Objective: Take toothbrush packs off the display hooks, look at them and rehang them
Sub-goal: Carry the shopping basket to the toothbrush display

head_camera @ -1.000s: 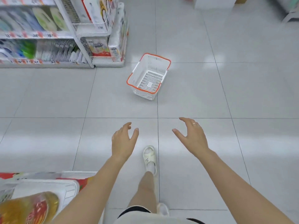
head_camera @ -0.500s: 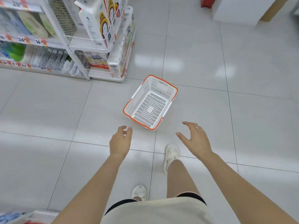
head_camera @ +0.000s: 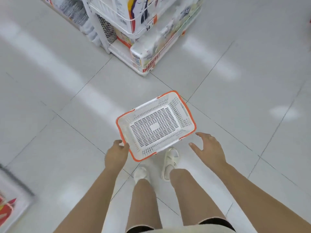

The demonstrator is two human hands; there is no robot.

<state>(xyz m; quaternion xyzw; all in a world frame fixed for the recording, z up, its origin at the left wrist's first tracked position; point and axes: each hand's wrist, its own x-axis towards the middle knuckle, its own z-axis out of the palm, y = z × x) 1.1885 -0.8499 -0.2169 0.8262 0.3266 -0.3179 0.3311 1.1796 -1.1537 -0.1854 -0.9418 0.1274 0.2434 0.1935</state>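
Toothbrush packs and their display hooks cannot be made out anywhere in this view, so the task's own things lie somewhere off the floor patch under the camera; the hanging goods at the top left of the shelving (head_camera: 74, 10) are too blurred to name. What sits between the hands instead is a white shopping basket (head_camera: 155, 126) with an orange rim, standing on the tiled floor (head_camera: 50, 101) just ahead of the person's feet, nothing in it. Its long axis runs on a slant, from the near left corner up toward the far right.

Nearer to it is the left hand (head_camera: 116, 155), whose fingers curl at the orange rim by the near left corner; whether they close on it or only touch, I cannot tell. The right hand (head_camera: 209, 149) hangs just off the near right corner with its grip apart, fingers spread, holding nothing.

A stack of bagged paper goods (head_camera: 151, 52) on the shelf end stands beyond the basket's far side, well apart from it. Floor to the right and left lies open, giving room to lift the basket straight up, likely the next move before any packs are reached.
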